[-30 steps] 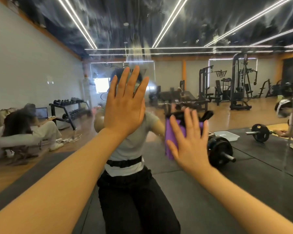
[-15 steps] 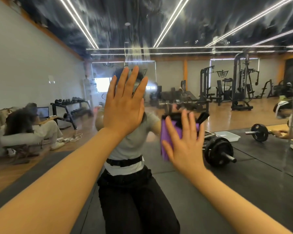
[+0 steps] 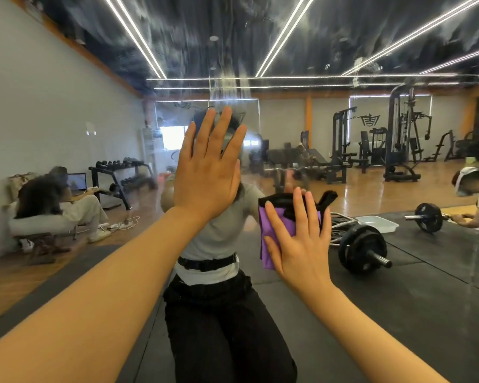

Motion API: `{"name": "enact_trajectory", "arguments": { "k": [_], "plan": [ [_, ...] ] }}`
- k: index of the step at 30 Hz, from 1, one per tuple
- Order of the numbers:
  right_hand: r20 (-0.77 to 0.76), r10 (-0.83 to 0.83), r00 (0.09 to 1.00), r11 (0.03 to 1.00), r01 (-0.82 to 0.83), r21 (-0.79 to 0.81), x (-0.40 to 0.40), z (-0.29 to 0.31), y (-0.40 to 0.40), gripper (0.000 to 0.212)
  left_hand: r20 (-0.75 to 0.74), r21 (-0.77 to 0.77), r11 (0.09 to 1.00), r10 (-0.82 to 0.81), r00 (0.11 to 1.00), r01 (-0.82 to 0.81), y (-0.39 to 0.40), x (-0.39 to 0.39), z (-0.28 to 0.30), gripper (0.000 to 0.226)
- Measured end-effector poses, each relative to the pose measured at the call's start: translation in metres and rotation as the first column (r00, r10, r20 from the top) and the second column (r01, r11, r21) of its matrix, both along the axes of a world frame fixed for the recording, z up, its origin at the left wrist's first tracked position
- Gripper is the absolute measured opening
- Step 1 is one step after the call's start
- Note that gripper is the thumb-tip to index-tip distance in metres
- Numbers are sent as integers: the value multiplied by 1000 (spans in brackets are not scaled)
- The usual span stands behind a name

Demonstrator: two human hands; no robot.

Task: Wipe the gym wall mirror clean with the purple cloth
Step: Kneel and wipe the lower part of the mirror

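Your left hand point(image 3: 208, 172) lies flat against the mirror point(image 3: 288, 51), fingers straight and spread, holding nothing. Your right hand point(image 3: 302, 239) is also spread flat, lower and to the right, its straight fingers pressing the purple cloth point(image 3: 271, 230) against the glass. The cloth shows at the left side of that hand, with a black edge along its top by your fingertips. The upper glass is streaked and smeared. A barbell point(image 3: 362, 248) is reflected just right of your right hand.
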State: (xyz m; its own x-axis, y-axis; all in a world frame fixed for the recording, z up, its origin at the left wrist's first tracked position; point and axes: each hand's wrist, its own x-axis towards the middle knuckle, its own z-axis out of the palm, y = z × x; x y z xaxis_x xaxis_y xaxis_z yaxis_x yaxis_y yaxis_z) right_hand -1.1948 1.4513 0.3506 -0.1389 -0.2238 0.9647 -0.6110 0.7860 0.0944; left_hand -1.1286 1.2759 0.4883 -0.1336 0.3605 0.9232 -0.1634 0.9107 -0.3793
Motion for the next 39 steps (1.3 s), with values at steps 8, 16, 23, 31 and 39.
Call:
{"name": "enact_trajectory", "arguments": {
  "k": [8,16,23,31,39],
  "plan": [
    [32,-41,999,999,41,-4,-2,-38,16,52,-2,7,1000,0,1000,0,1,0,-1,53],
    [70,-23,997,997,28,-77,5,-47,-1,53,8,14,1000,5,1000,-5,0,0,-1,53],
    [72,-57,996,998,58,-12,4,-27,8,56,12,15,1000,7,1000,-7,1,-1,-1,54],
    [45,25,999,981,-16,-192,-5,53,-6,59,30,18,1000,15,999,-16,0,1,-1,56],
    [-80,-26,996,1000,27,12,-10,61,-7,62,46,16,1000,14,999,-15,1,3,0,56]
  ]
}}
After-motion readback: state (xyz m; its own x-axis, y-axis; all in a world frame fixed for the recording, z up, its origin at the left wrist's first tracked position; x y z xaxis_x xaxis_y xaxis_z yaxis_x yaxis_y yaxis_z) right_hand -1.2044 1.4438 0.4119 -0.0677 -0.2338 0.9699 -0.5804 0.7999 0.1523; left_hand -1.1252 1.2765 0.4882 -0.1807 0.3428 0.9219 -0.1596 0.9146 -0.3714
